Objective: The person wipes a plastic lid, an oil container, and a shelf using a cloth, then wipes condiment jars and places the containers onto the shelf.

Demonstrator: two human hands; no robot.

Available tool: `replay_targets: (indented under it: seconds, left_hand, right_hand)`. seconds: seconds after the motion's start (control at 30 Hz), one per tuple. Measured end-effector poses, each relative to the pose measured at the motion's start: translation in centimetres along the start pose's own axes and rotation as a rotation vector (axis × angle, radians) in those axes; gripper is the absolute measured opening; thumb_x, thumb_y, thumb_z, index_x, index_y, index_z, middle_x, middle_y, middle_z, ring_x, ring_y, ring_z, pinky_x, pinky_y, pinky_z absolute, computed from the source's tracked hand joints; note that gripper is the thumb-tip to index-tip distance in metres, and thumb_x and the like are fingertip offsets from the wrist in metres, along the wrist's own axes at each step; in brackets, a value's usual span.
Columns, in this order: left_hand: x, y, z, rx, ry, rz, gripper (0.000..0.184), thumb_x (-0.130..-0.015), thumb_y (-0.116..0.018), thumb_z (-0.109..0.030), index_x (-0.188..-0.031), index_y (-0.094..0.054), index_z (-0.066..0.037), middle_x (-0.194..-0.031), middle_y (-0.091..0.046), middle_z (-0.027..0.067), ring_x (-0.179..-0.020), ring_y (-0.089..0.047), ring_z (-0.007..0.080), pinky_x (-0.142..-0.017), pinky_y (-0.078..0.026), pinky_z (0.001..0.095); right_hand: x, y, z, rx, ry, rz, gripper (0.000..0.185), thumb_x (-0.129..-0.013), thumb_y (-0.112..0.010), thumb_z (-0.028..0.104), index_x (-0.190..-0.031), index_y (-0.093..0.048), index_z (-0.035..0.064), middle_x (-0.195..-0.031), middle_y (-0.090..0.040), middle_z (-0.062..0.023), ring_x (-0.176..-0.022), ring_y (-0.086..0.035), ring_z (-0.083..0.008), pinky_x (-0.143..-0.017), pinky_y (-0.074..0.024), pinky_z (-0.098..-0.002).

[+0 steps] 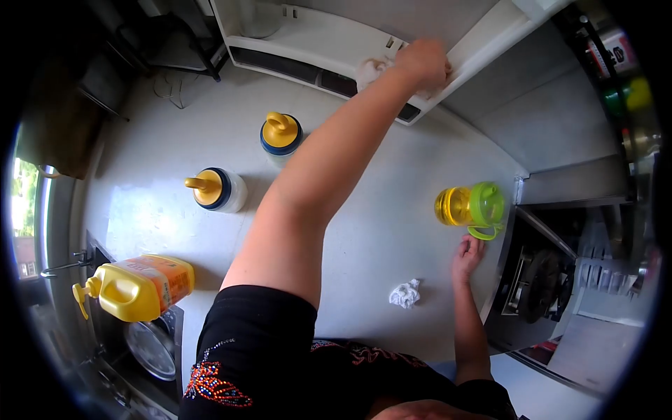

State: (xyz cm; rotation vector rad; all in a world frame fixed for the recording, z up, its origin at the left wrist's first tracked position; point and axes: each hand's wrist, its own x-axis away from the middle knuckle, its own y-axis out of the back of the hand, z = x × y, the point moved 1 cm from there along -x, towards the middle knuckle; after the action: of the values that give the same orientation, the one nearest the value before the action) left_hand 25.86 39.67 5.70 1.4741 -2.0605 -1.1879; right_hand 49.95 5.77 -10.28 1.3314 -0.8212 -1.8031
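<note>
My left hand (pixel 423 64) reaches up across the counter to a white shelf unit (pixel 308 33). Its fingers are closed on a pale, crumpled cloth (pixel 373 72), pressed to the unit's lower ledge; part of the cloth is hidden behind the hand and wrist. Low on the right, my right hand (pixel 467 260) is beside the green handle of an oil jug (pixel 458 206) with yellow oil and a green lid. Its fingers are loosely bent, close to the handle; whether they touch it I cannot tell. A crumpled white tissue or cloth (pixel 404 294) lies left of my right forearm.
Two jars with yellow lids, one (pixel 280 133) behind my left forearm and one (pixel 218 190) left of it, stand on the grey counter (pixel 364 241). A yellow pump jug (pixel 143 287) stands by the sink (pixel 150 350). At right is a dark stove (pixel 535 283).
</note>
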Motion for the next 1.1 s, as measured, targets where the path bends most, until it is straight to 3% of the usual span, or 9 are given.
replay_targets:
  seconds: [0.27,0.33,0.4,0.5,0.53,0.6,0.7,0.8,1.1]
  left_hand:
    - [3.6,3.8,-1.2,-0.136,0.067,0.335,0.024,-0.066,-0.067,-0.021,-0.086,-0.069,-0.007,-0.085,-0.065,0.0127,-0.081,-0.063,0.0253,-0.071,-0.05,0.0355]
    - [7.4,4.2,-1.4,-0.19,-0.079,0.499,0.024,-0.064,-0.066,-0.021,-0.078,-0.067,-0.002,-0.078,-0.064,0.0153,-0.075,-0.064,0.0275,-0.066,-0.05,0.0367]
    - [11.4,1.5,-1.3,-0.162,-0.02,0.425,0.022,-0.062,-0.066,-0.021,-0.073,-0.067,-0.002,-0.076,-0.064,0.0146,-0.072,-0.064,0.0264,-0.064,-0.05,0.0356]
    - [18.0,-0.8,-0.8,0.221,0.079,0.566,0.022,-0.063,-0.063,-0.023,-0.071,-0.066,-0.004,-0.073,-0.063,0.0146,-0.069,-0.063,0.0252,-0.063,-0.05,0.0345]
    - [19.7,-1.6,-0.5,0.275,0.1,0.588,0.022,-0.064,-0.061,-0.024,-0.072,-0.066,-0.003,-0.072,-0.063,0.0148,-0.068,-0.062,0.0255,-0.063,-0.049,0.0345]
    - [22.4,-3.7,1.1,0.34,0.083,0.483,0.023,-0.066,-0.059,-0.024,-0.073,-0.065,-0.003,-0.07,-0.062,0.0155,-0.066,-0.06,0.0268,-0.063,-0.048,0.0346]
    - [24.6,-4.5,2.0,0.455,0.135,0.396,0.024,-0.07,-0.057,-0.024,-0.076,-0.064,-0.001,-0.068,-0.06,0.0159,-0.063,-0.058,0.0284,-0.061,-0.046,0.0344]
    - [25.8,-4.5,1.9,0.472,0.148,0.285,0.025,-0.071,-0.056,-0.024,-0.079,-0.064,-0.002,-0.067,-0.059,0.0159,-0.061,-0.057,0.028,-0.06,-0.045,0.0338]
    - [27.0,-3.5,1.6,0.645,0.385,0.161,0.026,-0.076,-0.058,-0.023,-0.088,-0.064,-0.001,-0.07,-0.063,0.0113,-0.062,-0.059,0.0183,-0.061,-0.046,0.0292]
  right_hand:
    - [0.3,0.1,0.0,0.005,-0.012,-0.014,0.013,-0.068,-0.051,-0.002,-0.078,-0.051,0.0065,-0.083,-0.054,-0.0089,-0.083,-0.048,-0.0303,-0.076,-0.0378,-0.0403]
    - [0.2,0.1,0.4,0.0,-0.028,-0.009,0.013,-0.068,-0.051,-0.002,-0.079,-0.051,0.0062,-0.083,-0.054,-0.0091,-0.083,-0.049,-0.0302,-0.076,-0.0379,-0.0403]
    - [0.3,0.2,0.2,-0.009,-0.047,-0.001,0.014,-0.069,-0.052,-0.002,-0.081,-0.053,0.0054,-0.084,-0.055,-0.0092,-0.083,-0.049,-0.0297,-0.076,-0.0382,-0.0404]
    - [0.0,-0.2,-2.3,-0.106,-0.067,0.059,0.016,-0.073,-0.053,0.0,-0.088,-0.055,0.0047,-0.082,-0.055,-0.0057,-0.079,-0.051,-0.0219,-0.073,-0.04,-0.0354]
    - [-0.4,0.2,-2.4,-0.279,-0.192,0.091,0.019,-0.074,-0.053,0.001,-0.093,-0.055,0.0053,-0.083,-0.055,-0.005,-0.078,-0.051,-0.0189,-0.072,-0.0405,-0.0323]
    - [-2.2,2.2,-1.7,-0.625,-0.438,0.148,0.025,-0.077,-0.054,0.004,-0.101,-0.055,0.0065,-0.083,-0.057,-0.0037,-0.077,-0.052,-0.013,-0.068,-0.0416,-0.026]
    - [-4.9,6.1,1.4,-0.778,-0.487,0.322,0.022,-0.079,-0.056,0.005,-0.101,-0.055,0.0074,-0.08,-0.055,0.0006,-0.073,-0.049,-0.0044,-0.061,-0.0382,-0.0187]
    - [-6.3,8.1,3.3,-0.777,-0.454,0.493,0.015,-0.081,-0.057,0.01,-0.096,-0.056,0.0074,-0.077,-0.055,0.0022,-0.069,-0.05,-0.0039,-0.056,-0.0368,-0.0178]
    - [-7.5,8.4,5.0,-0.836,-0.665,0.508,0.021,-0.085,-0.057,0.029,-0.082,-0.057,0.0088,-0.076,-0.056,0.0017,-0.062,-0.052,-0.0073,-0.046,-0.0355,-0.0169]
